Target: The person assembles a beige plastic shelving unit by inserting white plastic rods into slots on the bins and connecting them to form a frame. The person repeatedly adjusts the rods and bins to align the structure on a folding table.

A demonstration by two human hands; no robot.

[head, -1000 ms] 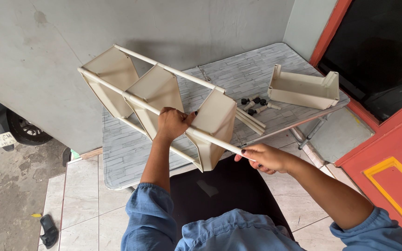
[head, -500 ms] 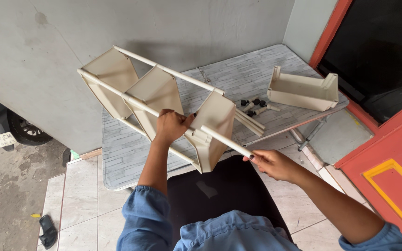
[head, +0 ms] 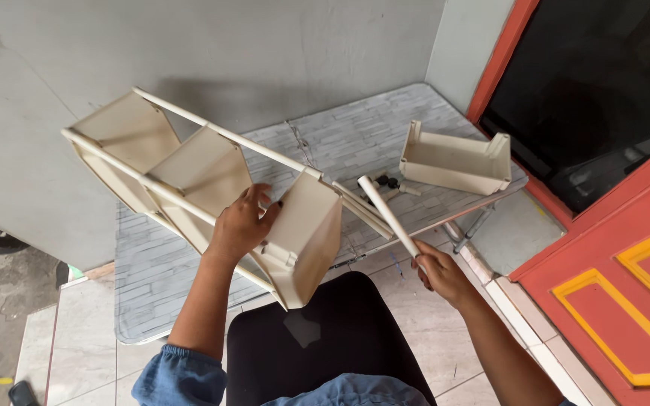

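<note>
A cream plastic shelf rack (head: 189, 173) with three trays joined by thin white poles lies tilted over the table. My left hand (head: 241, 224) grips it at the nearest tray (head: 306, 237), fingers over a pole. My right hand (head: 439, 272) holds a loose white pole (head: 387, 214) by its lower end, the pole pointing up and away toward the rack. The pole is apart from the rack.
A separate cream tray (head: 457, 162) stands on the grey brick-patterned table (head: 340, 143), with small black fittings (head: 389, 183) beside it. A black chair seat (head: 317, 338) is below me. An orange door (head: 626, 278) is at the right, a grey wall behind.
My right hand has pulled the white pole free of the rack and drawn it down to the right. The left hand has kept its grip on the rack.
</note>
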